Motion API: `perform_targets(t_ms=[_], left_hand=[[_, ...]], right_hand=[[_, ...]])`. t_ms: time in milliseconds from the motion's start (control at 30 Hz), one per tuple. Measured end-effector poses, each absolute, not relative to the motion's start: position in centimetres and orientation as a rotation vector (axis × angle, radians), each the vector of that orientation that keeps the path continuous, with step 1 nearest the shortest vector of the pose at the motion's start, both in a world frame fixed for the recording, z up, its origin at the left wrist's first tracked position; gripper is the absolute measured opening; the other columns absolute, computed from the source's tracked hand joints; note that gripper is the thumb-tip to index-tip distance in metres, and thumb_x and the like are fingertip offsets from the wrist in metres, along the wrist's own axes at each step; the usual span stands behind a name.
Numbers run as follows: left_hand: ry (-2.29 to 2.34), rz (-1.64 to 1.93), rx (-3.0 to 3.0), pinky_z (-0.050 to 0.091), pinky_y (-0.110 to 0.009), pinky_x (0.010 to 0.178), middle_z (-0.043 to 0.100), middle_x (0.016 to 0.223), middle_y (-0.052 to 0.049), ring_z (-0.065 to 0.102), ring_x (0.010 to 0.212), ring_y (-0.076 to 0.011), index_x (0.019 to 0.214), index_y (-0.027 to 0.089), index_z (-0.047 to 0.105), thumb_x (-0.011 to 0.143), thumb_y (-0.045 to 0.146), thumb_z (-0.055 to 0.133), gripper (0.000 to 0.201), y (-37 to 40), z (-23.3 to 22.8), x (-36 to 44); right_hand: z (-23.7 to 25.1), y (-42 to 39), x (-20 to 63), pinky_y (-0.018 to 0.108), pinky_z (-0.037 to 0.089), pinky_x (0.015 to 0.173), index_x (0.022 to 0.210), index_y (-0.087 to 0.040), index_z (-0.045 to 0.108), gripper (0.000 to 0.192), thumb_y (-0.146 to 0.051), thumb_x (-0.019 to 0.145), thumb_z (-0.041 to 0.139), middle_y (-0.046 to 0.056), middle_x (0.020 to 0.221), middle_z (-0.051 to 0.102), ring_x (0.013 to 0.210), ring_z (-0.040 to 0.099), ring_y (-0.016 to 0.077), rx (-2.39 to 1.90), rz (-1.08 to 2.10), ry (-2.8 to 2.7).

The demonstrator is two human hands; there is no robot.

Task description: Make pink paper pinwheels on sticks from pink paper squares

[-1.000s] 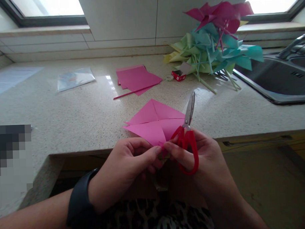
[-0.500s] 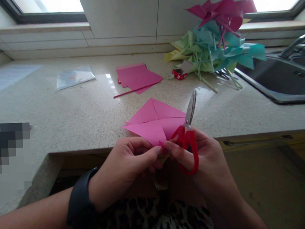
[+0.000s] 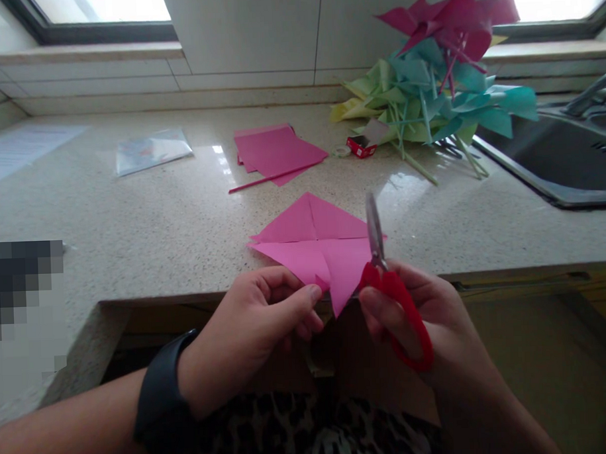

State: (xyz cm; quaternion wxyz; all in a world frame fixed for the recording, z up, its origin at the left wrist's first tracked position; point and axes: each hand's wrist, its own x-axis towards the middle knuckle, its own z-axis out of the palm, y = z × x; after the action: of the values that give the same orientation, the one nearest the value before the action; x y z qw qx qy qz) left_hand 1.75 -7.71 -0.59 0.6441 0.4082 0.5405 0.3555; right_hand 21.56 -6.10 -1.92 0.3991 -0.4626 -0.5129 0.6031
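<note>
Head view shows the left hand (image 3: 259,321) pinching the folded pink paper (image 3: 316,243) while the right hand (image 3: 410,309) grips red scissors (image 3: 384,277), blades closed, likely needing reopening for another cut.

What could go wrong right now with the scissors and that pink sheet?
The left hand pinches the pink paper right beside the scissors in the right hand, so a fingertip might get nicked. The paper's near corner overhangs the counter edge unsupported, so it could bend and the cut wander.

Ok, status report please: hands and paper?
Left hand pinching pink folded paper. Right hand holding red scissors, blades closed. Nothing blocking.
</note>
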Motion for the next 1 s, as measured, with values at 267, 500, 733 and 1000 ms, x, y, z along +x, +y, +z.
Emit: perform_targets(t_ms=[267,500,733,1000], left_hand=[[1.193,0.844,0.871,0.045,-0.014,0.047,0.069,0.065,0.000,0.058,0.053,-0.0072,0.086,0.015,0.069,0.089,0.043,0.071,0.028,-7.4,-0.6,1.6],[1.208,0.870,0.846,0.043,-0.014,0.044,0.069,0.062,0.000,0.059,0.051,-0.0078,0.081,0.016,0.069,0.089,0.039,0.072,0.025,-7.4,-0.8,1.7],[1.203,0.874,0.841,0.043,-0.012,0.044,0.069,0.061,0.001,0.056,0.049,-0.0054,0.076,0.015,0.068,0.087,0.039,0.074,0.027,-7.4,-0.7,1.7],[1.212,0.850,0.852,0.044,-0.011,0.046,0.070,0.062,0.002,0.058,0.050,-0.0052,0.079,0.016,0.069,0.088,0.040,0.073,0.026,-7.5,-0.9,1.5]], right_hand=[[-3.0,-7.2,25.1,0.023,0.041,0.051,0.067,-0.021,0.055,0.037,-0.045,0.077,0.080,-0.002,0.064,0.050,0.057,0.045,0.0119,-1.155,1.894,-1.474],[-3.1,-7.5,25.6,0.026,0.046,0.048,0.059,-0.023,0.060,0.037,-0.046,0.063,0.089,0.001,0.059,0.056,0.058,0.052,0.0171,-1.273,1.769,-1.539],[-2.8,-7.5,25.1,0.025,0.046,0.048,0.059,-0.022,0.061,0.038,-0.049,0.064,0.088,0.000,0.057,0.054,0.056,0.052,0.0163,-1.286,1.860,-1.480],[-3.3,-7.6,25.1,0.025,0.043,0.050,0.061,-0.022,0.058,0.040,-0.048,0.064,0.088,0.000,0.059,0.053,0.058,0.051,0.0164,-1.258,1.899,-1.483]])
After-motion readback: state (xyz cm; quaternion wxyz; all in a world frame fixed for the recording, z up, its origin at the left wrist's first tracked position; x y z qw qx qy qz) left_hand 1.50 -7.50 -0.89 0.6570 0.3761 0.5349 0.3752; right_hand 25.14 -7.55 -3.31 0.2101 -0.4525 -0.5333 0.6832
